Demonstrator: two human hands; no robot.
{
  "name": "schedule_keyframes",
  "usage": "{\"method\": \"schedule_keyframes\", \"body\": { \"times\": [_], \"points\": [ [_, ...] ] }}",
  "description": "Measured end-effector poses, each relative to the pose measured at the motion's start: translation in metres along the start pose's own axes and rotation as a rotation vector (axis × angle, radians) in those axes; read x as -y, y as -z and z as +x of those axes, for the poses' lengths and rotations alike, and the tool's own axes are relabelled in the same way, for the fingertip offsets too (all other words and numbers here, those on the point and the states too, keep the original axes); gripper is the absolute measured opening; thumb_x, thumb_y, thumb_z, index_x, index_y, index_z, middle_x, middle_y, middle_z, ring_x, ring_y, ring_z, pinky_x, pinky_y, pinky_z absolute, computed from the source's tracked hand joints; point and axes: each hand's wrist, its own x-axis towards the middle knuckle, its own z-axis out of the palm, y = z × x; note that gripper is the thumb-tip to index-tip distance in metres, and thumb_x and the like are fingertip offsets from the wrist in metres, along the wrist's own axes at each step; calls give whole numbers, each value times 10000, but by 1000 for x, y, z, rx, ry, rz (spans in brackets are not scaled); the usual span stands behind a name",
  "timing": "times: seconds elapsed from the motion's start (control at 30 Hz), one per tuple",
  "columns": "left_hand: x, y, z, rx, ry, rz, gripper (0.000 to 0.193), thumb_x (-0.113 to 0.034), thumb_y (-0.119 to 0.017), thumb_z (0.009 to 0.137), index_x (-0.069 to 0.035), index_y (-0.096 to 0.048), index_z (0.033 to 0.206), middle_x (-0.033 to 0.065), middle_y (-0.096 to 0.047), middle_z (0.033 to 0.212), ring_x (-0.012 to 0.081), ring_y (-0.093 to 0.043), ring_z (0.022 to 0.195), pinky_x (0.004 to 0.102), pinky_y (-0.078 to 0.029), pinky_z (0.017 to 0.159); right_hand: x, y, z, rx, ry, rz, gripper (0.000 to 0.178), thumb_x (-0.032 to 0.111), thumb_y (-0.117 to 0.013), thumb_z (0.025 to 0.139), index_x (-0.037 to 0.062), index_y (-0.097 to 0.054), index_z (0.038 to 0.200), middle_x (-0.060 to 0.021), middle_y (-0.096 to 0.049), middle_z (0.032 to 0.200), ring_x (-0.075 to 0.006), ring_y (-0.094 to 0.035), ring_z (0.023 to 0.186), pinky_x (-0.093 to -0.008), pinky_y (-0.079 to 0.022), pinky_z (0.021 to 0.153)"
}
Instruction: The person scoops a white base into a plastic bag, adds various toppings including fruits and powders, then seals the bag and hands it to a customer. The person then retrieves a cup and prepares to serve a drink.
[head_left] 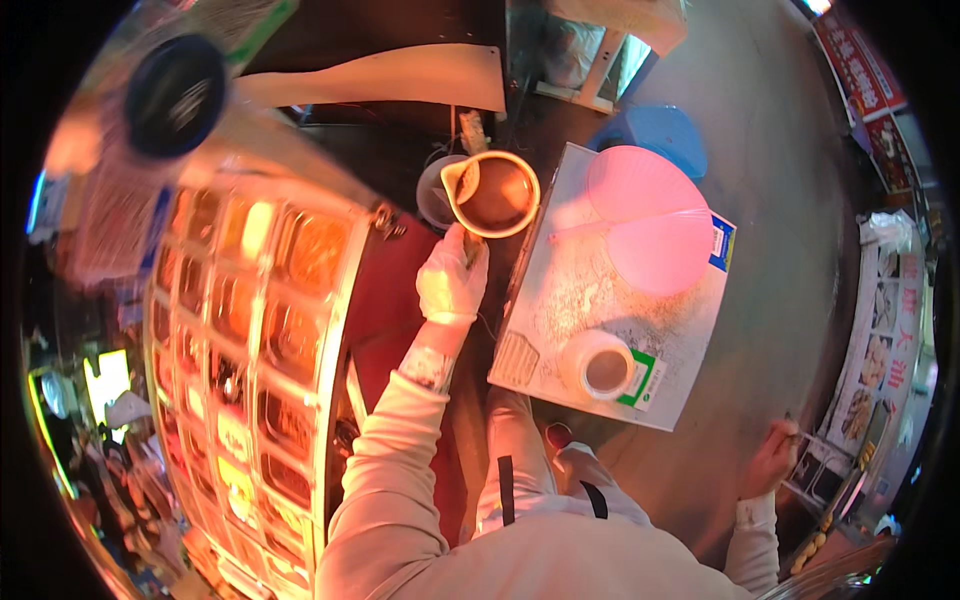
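Observation:
Gloved in white, my left hand (450, 277) grips the handle of a pale jug (534, 200) with a spout, which holds brown liquid. The jug is beyond the near-left part of a small white table (650, 400), over its left edge. On that table a white tub (580, 365) with brown contents stands near a green-and-white card (648, 380). Far off to the right, my right hand (770, 460) is closed by a thin metal frame (812, 470). What its fingers hold is too small to make out.
Two pink round fan-like sheets (650, 225) lie on the table, with a blue plastic item (665, 135) behind. To my left runs a lit counter (335, 340) of several food trays. A dark round lid (175, 95) is near the upper left. An illustrated banner (880, 340) hangs right.

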Motion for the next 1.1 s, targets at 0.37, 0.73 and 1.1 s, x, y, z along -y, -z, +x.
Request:
{"method": "schedule_keyframes", "body": {
  "times": [0.37, 0.73, 1.1],
  "points": [
    [-136, 251, -355, -82, 191, 137, 320, -73, -779, 796, -84, -690, 1104, 101, -713, 801, 253, -719, 719, 360, -566, 665, 246, 88, -111, 358, 1175, 1043, 52, -56, -516, 990, -27, -555, 973, -143, -570, 808, -282, -572, 637, -358, -474, 554],
    [-155, 333, -702, -485, 621, 130, 450, -87, -763, 786, -147, -715, 1230, 150, -718, 928, 351, -708, 839, 415, -586, 738, 306, 81, -392, 1574, 1159, 1122, 182, 68, -707, 948, -16, -712, 1109, -52, -702, 844, -88, -637, 763, -255, -507, 670],
    [-56, 441, -857, -553, 826, 188, 250, -71, -749, 790, -76, -724, 1039, 148, -668, 792, 311, -673, 724, 375, -551, 660, 195, -154, -580, 813, 1735, 259, 430, 351, -590, 1007, 19, -773, 804, -114, -726, 832, -298, -655, 1016, -480, -321, 1201]
  ]
}}
